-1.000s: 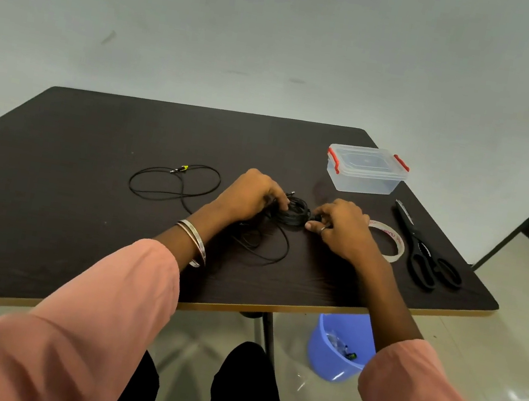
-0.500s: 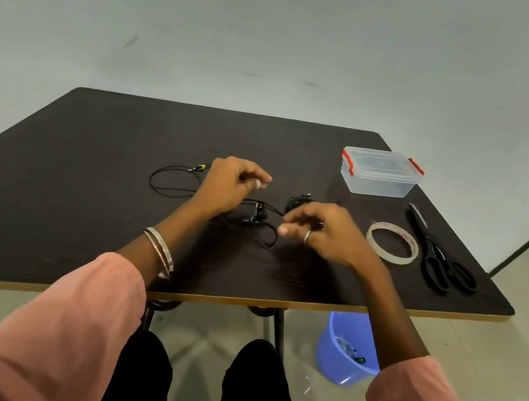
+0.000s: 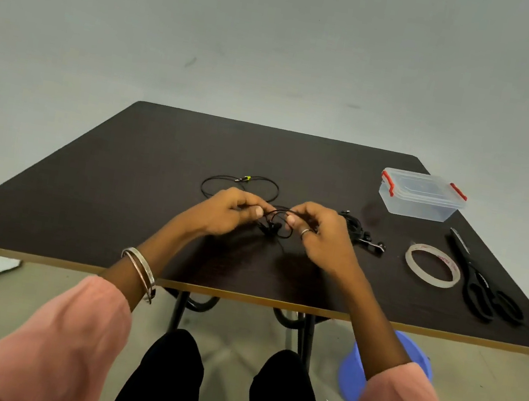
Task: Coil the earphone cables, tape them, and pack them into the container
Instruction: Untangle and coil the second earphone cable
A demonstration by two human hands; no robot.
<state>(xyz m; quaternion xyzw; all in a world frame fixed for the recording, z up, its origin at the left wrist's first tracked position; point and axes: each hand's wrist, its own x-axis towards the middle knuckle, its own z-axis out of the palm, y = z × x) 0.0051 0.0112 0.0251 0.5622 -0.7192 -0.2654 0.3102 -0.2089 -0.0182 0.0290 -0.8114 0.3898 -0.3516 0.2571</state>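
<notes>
Change: I see both hands lifted closer together than half a second ago, a cable loop now strung between them; a coiled bundle that the right hand covered a second ago now lies bare on the table.
Table: a dark brown, matte rectangular table (image 3: 88, 207) with a pale wood-coloured edge strip; its near edge runs under my forearms, and the left half is open room.
Container: a clear plastic rectangular container (image 3: 421, 199) with a lid and red clips sits near the far right corner, close to the right edge.
Scissors: black-handled scissors (image 3: 480, 286) lie along the right edge.
Tape: a translucent tape roll (image 3: 410, 263), a flat ring, lies just beside the scissors.
Left hand: the left hand (image 3: 225, 211), two metal bangles at the wrist, pinches the thin black earphone cable (image 3: 278, 225).
Right hand: the right hand (image 3: 323, 235), a ring on one finger, pinches the same cable; the loop hangs between the two hands over the table's middle.
Bundle: a coiled black earphone bundle (image 3: 356, 232) lies just right of the right hand.
Spare cable: a loose black cable loop with a yellow-green plug (image 3: 241, 183) lies behind the hands.
</notes>
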